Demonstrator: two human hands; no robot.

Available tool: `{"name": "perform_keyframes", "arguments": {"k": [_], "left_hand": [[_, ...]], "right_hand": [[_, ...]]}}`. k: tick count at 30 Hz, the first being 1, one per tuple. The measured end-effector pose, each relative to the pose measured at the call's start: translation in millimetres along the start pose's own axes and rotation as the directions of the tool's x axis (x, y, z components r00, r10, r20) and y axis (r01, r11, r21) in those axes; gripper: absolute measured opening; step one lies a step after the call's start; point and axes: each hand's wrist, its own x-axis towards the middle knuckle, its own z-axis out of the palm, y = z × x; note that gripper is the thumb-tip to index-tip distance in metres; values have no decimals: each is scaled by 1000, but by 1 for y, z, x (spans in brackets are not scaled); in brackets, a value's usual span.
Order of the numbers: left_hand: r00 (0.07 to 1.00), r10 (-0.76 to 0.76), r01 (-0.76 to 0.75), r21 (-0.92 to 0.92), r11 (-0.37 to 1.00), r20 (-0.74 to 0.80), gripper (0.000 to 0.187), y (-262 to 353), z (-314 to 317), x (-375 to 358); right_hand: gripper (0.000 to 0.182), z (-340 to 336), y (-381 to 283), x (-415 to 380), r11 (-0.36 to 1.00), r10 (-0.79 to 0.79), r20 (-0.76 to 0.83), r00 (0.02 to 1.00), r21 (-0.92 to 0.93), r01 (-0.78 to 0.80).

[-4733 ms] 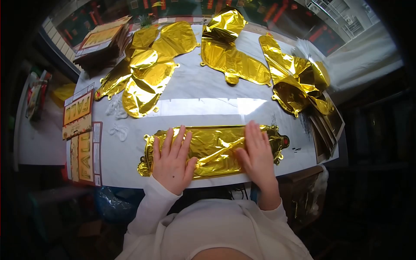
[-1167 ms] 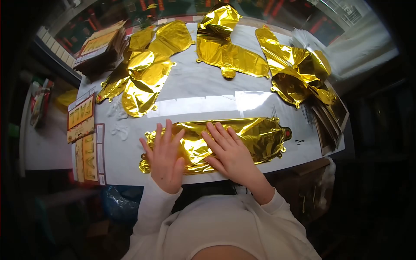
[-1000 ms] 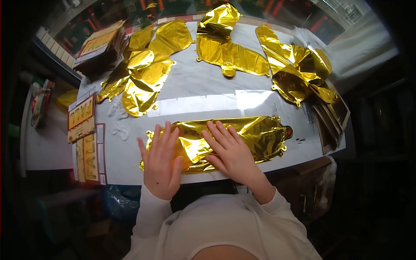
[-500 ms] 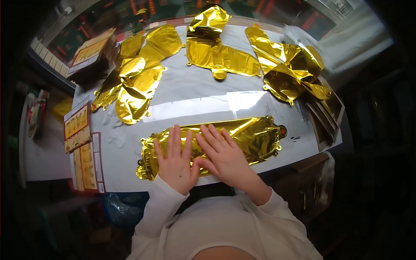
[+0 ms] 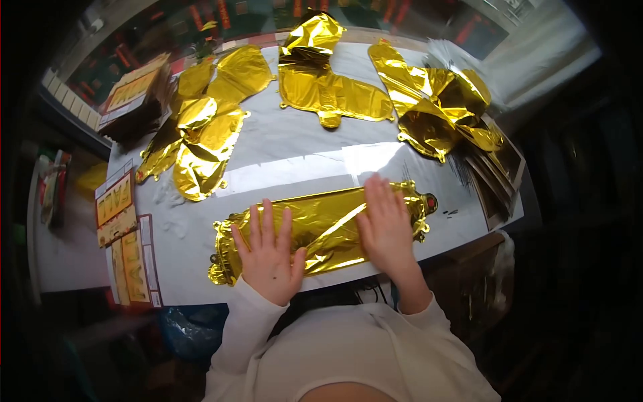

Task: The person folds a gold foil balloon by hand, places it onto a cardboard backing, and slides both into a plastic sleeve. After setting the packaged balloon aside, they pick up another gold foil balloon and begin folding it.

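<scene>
Two hands laid on a folded gold foil piece, with further foil around the table

At the left of the frame, two printed cards (image 5: 115,208), the upper one lettered FALL, lie overlapping near the edge of the pale marbled table (image 5: 288,144). Above them, in the upper left, stands a stack of similar cards (image 5: 134,94); just beside it, a crumpled gold foil group (image 5: 207,144) spreads toward the centre. Some white, string-like material (image 5: 167,194), too blurred to identify, lies below that group. In the lower centre, the folded gold foil piece (image 5: 328,231) forms a long strip, tilted slightly upward to the right. The left hand (image 5: 271,264) rests palm down on its left part, fingers straight and spread apart. In the upper centre lies a bent gold foil shape (image 5: 328,94). The right hand (image 5: 390,234) lies flat over the strip's right part, fingers extended and close together; a dark tab with a red spot (image 5: 431,202) projects beyond it. In the upper right, another gold foil group (image 5: 435,120) adjoins a fanned stack of brown cards (image 5: 495,181) at the right
</scene>
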Motion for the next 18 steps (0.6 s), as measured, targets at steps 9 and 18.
{"name": "perform_keyframes", "arguments": {"k": [9,18], "left_hand": [[937,-198,3,-561,828,-287,67,-19,-15,-15],[659,-494,430,-255,866,-567,51,-161,-37,-157]], "right_hand": [[61,-5,5,-3,1000,29,47,998,-4,-29],[62,-4,8,-3,998,69,50,996,4,-69]]}}
